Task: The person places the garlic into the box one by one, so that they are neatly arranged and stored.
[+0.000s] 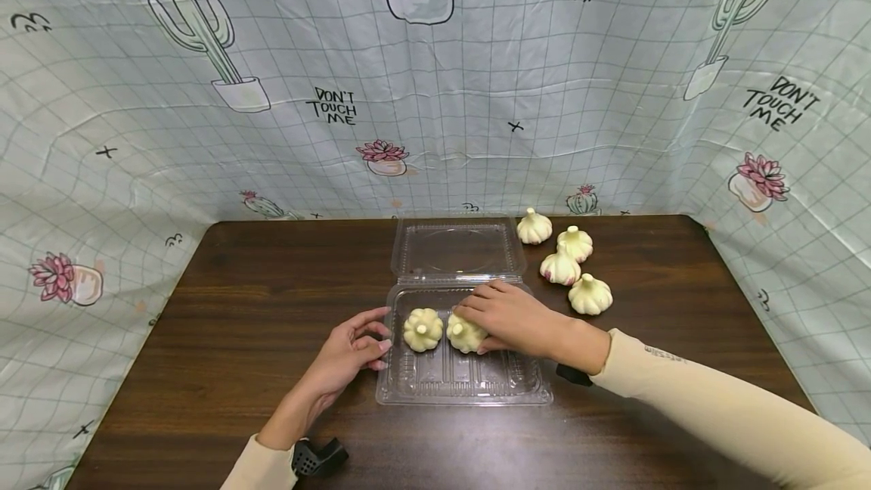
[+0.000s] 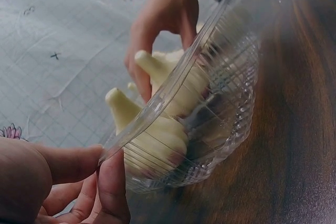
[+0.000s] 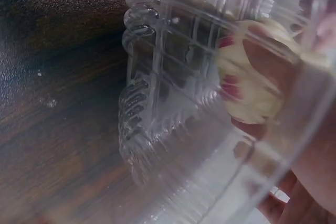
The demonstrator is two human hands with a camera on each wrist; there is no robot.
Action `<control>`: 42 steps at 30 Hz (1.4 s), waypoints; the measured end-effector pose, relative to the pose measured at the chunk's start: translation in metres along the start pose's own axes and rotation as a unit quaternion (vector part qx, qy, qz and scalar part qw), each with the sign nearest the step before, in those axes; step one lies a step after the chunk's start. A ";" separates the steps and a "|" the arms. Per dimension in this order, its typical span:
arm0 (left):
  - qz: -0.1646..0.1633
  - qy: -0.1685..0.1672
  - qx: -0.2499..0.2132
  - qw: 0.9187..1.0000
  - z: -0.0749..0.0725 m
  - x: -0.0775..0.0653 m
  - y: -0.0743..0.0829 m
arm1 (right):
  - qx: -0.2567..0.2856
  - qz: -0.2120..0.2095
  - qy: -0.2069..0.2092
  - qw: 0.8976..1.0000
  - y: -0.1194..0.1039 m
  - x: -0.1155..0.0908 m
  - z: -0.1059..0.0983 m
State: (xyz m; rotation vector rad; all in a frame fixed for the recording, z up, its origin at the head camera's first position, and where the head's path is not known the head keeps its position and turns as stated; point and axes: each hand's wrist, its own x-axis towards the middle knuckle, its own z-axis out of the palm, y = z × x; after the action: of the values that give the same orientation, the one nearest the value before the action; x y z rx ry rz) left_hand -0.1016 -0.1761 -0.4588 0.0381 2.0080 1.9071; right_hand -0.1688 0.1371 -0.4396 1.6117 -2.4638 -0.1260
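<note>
A clear plastic clamshell box (image 1: 469, 392) lies with its lid (image 1: 459, 248) folded back. In its base sits one garlic bulb (image 1: 423, 330) on the left. Beside that bulb, my right hand (image 1: 506, 316) grips a second garlic bulb (image 1: 466, 334), its fingers and thumb curled round it inside the box. My left hand (image 1: 350, 354) is at the box's left edge; in the left wrist view its thumb and finger (image 2: 113, 177) pinch the clear rim. Through the plastic wall in the right wrist view, the gripped bulb (image 3: 252, 72) shows pink marks.
Several more garlic bulbs stand at the back right of the brown wooden table (image 1: 272, 308): one (image 1: 534, 227) beside the lid, another (image 1: 590, 295) nearest the right forearm. A printed cactus curtain (image 1: 463, 134) hangs behind the table and along both sides.
</note>
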 end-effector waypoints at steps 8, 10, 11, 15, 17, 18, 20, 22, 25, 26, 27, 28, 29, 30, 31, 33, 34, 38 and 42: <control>0.001 -0.001 -0.001 1.000 0.000 0.000 -0.001 | -0.013 0.001 0.005 1.000 -0.002 0.003 0.004; 0.001 -0.001 0.000 1.000 0.000 0.000 -0.001 | -0.018 0.005 0.004 1.000 -0.002 0.004 0.005; 0.002 -0.002 0.000 1.000 -0.001 0.001 -0.001 | -0.022 0.007 0.003 1.000 -0.002 0.004 0.005; 0.004 -0.004 0.002 1.000 -0.001 0.001 -0.001 | -0.042 0.014 0.000 0.999 -0.003 0.005 0.005; 0.003 -0.004 0.002 1.000 -0.001 0.001 -0.002 | -0.044 0.018 0.001 0.999 -0.004 0.006 0.005; 0.003 -0.004 0.001 1.000 -0.001 0.001 -0.001 | -0.044 0.020 0.002 0.999 -0.004 0.006 0.006; 0.001 -0.003 0.001 1.000 -0.001 0.001 -0.001 | -0.042 0.023 0.005 0.999 -0.004 0.006 0.006; 0.001 -0.002 0.000 1.000 -0.001 0.001 -0.001 | -0.039 0.025 0.009 0.999 -0.004 0.006 0.006; -0.001 -0.001 -0.002 1.000 -0.001 0.001 -0.001 | -0.034 0.027 0.012 0.999 -0.004 0.005 0.005; -0.001 -0.001 -0.003 1.000 -0.001 0.001 -0.001 | -0.031 0.028 0.012 0.999 -0.004 0.005 0.005; -0.001 0.000 -0.003 1.000 -0.001 0.001 -0.001 | -0.030 0.029 0.013 0.999 -0.004 0.004 0.004; 0.000 0.000 -0.004 1.000 0.000 0.001 0.000 | -0.028 0.031 0.012 0.999 -0.003 0.004 0.004; 0.001 0.000 -0.004 1.000 0.000 0.001 0.000 | -0.027 0.033 0.010 0.999 -0.003 0.003 0.002; 0.001 0.000 -0.005 1.000 0.000 0.001 0.001 | -0.027 0.035 0.009 0.999 -0.003 0.003 0.001; 0.002 0.000 -0.006 1.000 0.001 0.001 0.001 | -0.027 0.037 0.010 0.999 -0.003 0.002 0.000; 0.003 0.001 -0.005 1.000 0.001 0.001 0.001 | -0.031 0.039 0.013 0.999 -0.002 0.000 -0.002; 0.003 0.001 -0.005 1.000 0.001 0.001 0.001 | -0.032 0.040 0.016 0.999 -0.002 -0.002 -0.004; 0.002 0.001 -0.004 1.000 0.001 0.001 0.000 | -0.033 0.048 0.045 0.997 0.000 -0.012 -0.010; 0.000 0.002 -0.004 1.000 0.000 0.001 -0.001 | -0.021 0.072 0.083 0.994 0.006 -0.027 -0.017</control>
State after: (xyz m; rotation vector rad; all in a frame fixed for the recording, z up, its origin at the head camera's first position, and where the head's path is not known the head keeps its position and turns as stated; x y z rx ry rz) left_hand -0.1023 -0.1757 -0.4597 0.0334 2.0029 1.9165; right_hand -0.1605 0.1649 -0.4247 1.3636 -2.4229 -0.0215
